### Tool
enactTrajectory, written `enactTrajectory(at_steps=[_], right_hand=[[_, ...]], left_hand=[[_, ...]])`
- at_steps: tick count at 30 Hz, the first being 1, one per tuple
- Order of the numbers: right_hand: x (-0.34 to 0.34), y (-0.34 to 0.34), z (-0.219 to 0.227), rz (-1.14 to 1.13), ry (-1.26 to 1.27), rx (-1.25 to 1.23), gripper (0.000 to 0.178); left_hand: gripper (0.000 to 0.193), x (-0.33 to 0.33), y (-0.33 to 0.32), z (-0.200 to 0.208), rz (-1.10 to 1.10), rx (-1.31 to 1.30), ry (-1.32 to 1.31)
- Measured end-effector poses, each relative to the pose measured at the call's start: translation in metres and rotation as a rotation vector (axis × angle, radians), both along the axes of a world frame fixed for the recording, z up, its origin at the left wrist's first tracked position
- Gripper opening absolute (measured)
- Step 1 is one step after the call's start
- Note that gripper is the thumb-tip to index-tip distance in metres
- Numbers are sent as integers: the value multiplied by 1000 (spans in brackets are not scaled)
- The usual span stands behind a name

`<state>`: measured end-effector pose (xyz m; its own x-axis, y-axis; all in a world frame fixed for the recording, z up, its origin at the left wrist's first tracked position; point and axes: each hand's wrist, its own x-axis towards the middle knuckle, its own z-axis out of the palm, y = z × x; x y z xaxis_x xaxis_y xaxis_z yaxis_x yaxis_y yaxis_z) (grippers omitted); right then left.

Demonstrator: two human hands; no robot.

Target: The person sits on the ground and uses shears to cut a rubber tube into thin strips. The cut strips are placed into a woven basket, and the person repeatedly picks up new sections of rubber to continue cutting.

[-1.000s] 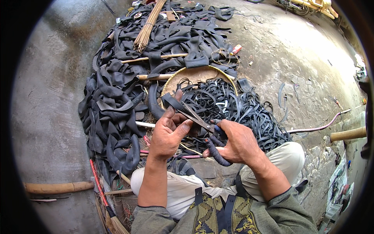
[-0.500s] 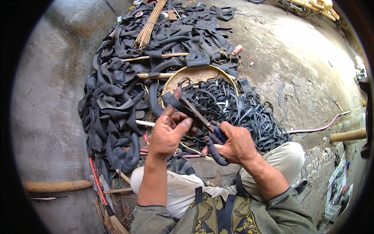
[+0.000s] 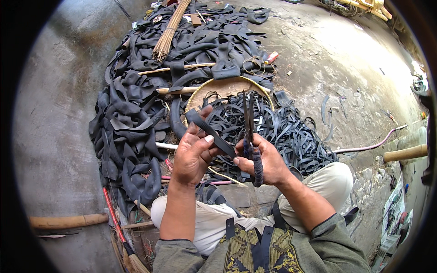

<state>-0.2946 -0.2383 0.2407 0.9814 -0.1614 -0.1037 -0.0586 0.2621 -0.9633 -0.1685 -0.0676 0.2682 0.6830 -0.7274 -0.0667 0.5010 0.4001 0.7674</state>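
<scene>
Left hand (image 3: pixel 193 152) is up in front of the lap, palm turned in, with its thumb pressing a black rubber strip (image 3: pixel 213 135) onto its bent fingers. Right hand (image 3: pixel 264 161) grasps big scissors (image 3: pixel 249 120) by their wrapped handles, and its thumb and a finger also pinch the low end of the strip. Both elbows are bent, and the arms come up from the bottom. Half a second ago the blades leaned left along the strip; now they point up and away, a little apart, clear of it. More of the strip now shows, slanting between the two hands, in front of the near left edge of a round woven tray (image 3: pixel 225 86).

Pale trousers (image 3: pixel 334 182) cover the knees. Past the hands, a big heap of thin black strips (image 3: pixel 296 132) fills much of the tray and spills over its right edge onto the floor (image 3: pixel 318 68). Wide black rubber pieces (image 3: pixel 132 109) are piled past the tray's left and far edges. Beyond its far edge is a small red and white thing (image 3: pixel 272 57); any writing on it is too small to read. Farther off, a bundle of thin sticks (image 3: pixel 172 32) lies on the pile.
</scene>
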Motion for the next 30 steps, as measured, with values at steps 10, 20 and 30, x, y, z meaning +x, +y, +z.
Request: enactTrajectory(at_steps=[10, 20, 30], right_hand=[[-5, -6, -3, -56, 77, -204, 36], [-5, -15, 6, -113, 64, -333, 38], [-20, -65, 37, -573, 76, -156, 31]], left_hand=[[65, 20, 16, 3, 210, -44, 0], [60, 34, 27, 2, 296, -51, -15], [51, 70, 25, -31, 511, 104, 61]])
